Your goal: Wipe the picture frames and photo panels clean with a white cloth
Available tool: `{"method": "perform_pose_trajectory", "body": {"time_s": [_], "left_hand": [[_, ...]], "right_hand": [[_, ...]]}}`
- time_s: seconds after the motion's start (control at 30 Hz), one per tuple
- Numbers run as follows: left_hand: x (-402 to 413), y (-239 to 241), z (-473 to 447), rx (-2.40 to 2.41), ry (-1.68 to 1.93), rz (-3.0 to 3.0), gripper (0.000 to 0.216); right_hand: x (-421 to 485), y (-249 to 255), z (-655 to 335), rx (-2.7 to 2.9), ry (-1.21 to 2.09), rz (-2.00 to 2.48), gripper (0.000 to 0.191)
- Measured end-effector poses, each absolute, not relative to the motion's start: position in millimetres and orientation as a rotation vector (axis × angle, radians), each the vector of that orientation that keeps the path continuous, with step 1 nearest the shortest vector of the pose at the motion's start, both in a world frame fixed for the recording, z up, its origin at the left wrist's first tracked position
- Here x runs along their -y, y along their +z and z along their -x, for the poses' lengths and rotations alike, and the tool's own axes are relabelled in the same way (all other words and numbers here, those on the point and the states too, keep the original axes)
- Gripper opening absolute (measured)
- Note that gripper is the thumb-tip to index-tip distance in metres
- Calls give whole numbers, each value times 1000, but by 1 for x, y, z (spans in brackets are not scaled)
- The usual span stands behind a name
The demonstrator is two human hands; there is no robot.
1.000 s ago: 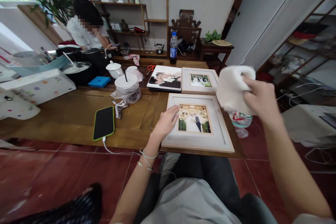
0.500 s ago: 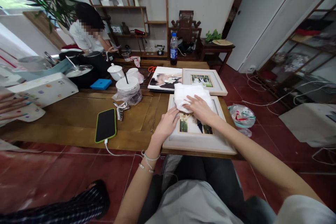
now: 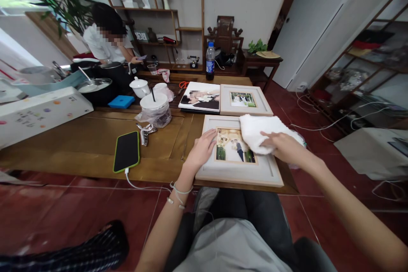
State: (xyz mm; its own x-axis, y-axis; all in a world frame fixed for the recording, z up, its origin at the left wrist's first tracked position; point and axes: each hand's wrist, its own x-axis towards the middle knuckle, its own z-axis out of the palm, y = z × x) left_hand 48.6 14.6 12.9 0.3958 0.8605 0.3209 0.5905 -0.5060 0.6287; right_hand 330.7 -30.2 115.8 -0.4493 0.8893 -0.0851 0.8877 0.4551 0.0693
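Right hand [image 3: 283, 146] is gripping the white cloth [image 3: 259, 131], now sitting right of its position half a second ago and uncovering most of the wedding photo [image 3: 234, 148]. Left hand [image 3: 202, 149] is staying flat, fingers extended, on the left border of the near picture frame [image 3: 237, 172]. Hands are standing apart. Frame is lying at the near edge of the table [image 3: 79, 144].

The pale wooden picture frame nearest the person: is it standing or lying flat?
Lying flat, face up: the frame rests on the brown wooden table, its photo mostly showing, left hand on it, white fluffy cloth partly over it.
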Motion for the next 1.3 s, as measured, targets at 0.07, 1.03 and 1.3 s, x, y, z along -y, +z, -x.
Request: {"method": "perform_pose_trajectory", "body": {"time_s": [0.07, 1.03, 1.3], "left_hand": [[-15, 12, -49, -1254, 877, -2239, 39], [-15, 16, -48, -1275, 853, -2236, 38], [-18, 11, -48, -1265, 856, -2253, 39]], "right_hand": [[60, 123, -328, -2650, -194, -1508, 57], [-13, 74, -312, -2712, 399, -1606, 56], [75, 97, -290, -2738, 21, -1393, 58]]}}
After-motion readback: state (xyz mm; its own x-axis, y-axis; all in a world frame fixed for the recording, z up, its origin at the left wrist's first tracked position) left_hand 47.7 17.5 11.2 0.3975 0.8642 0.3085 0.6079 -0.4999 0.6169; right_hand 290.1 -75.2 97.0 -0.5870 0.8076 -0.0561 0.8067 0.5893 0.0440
